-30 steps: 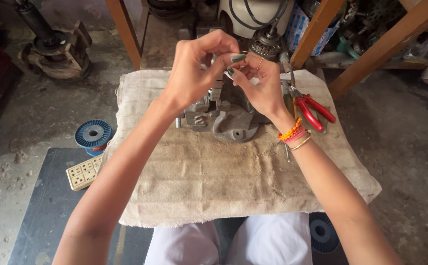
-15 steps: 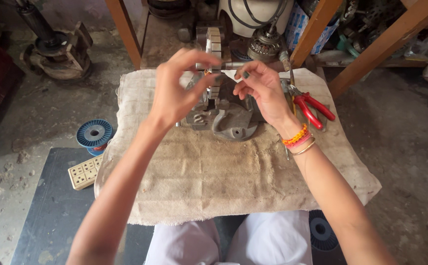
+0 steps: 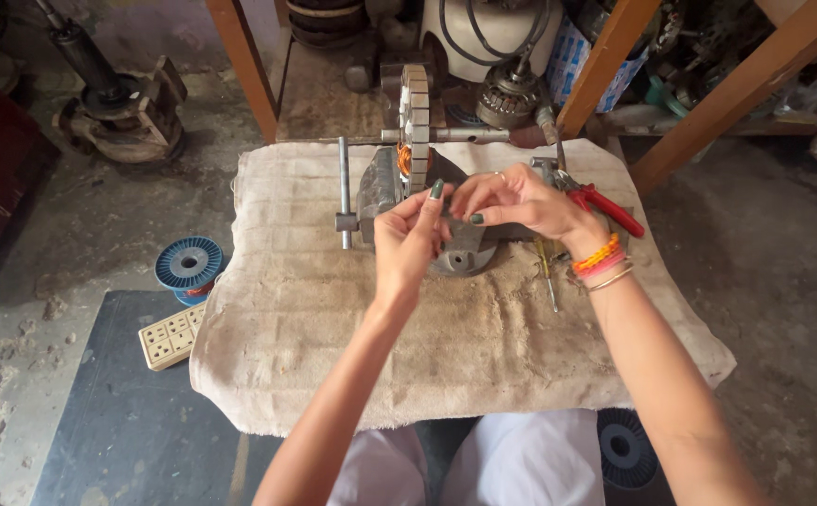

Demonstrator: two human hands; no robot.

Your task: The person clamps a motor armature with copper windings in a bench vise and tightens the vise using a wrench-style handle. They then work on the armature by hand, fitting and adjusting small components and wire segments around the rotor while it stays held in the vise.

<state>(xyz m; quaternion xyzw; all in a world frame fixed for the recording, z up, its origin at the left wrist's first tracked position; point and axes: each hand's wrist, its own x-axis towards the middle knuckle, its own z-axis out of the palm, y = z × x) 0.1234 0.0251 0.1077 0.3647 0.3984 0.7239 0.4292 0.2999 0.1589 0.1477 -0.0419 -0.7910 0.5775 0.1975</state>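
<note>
A grey cast-metal bench vise [image 3: 385, 192] is seen on a coarse, stained beige cloth [image 3: 334, 319], its handle bar pointing toward and away from the viewer; a ring-shaped laminated stator [image 3: 415, 117] is clamped upright in it, carried on a steel shaft [image 3: 465, 135] whose long axis runs left to right. The left hand [image 3: 410, 242] and right hand [image 3: 516, 201] are held together just in front of the vise, fingertips pinched nearly shut; whatever is gripped cannot be made out. Red-handled pliers [image 3: 605, 206] lie beside the right wrist.
</note>
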